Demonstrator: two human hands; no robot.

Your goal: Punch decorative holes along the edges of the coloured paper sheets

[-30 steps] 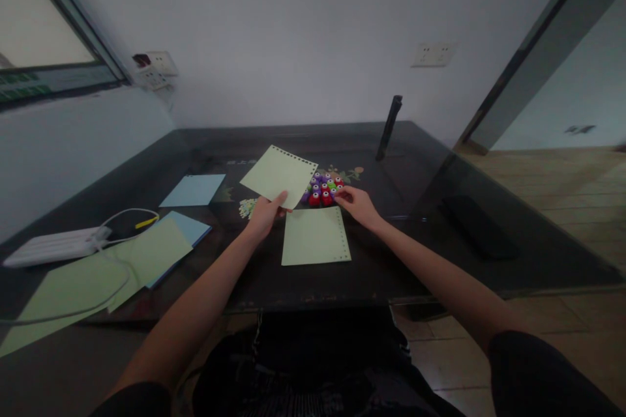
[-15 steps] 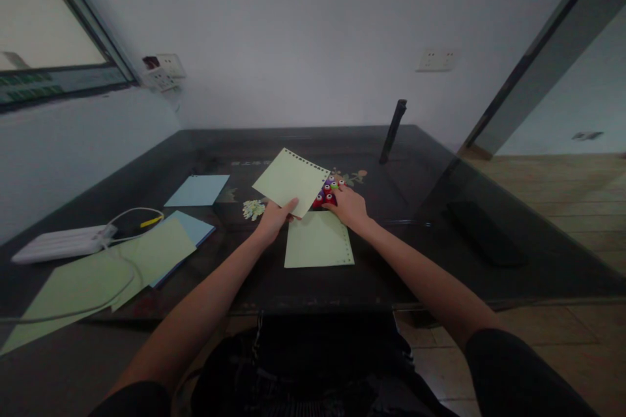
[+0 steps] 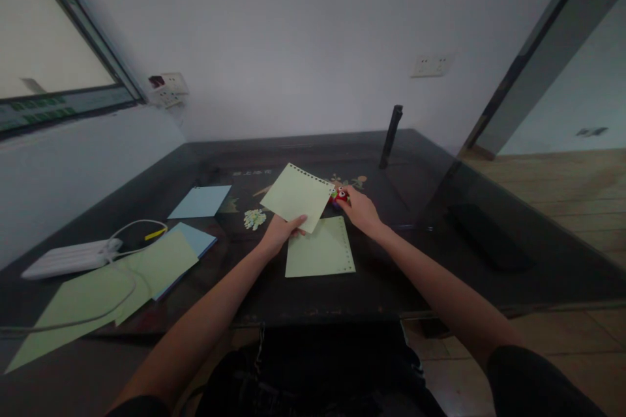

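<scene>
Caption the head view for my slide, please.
Over a dark table, the left hand holds a punched green sheet; the right hand touches small colourful pieces.

Person is going mostly dark with the outfit
Black short sleeves point(image 3: 531, 368) are leaving the forearms point(image 3: 440, 280) bare, dark clothing point(image 3: 332, 365) is covering the lap, and thin pale edging point(image 3: 259, 346) is running down both sides, kinda blurry.

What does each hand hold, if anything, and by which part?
The left hand holds a pale green sheet by its near edge, thumb on top. Whether the right hand grips the red pieces cannot be told.
</scene>
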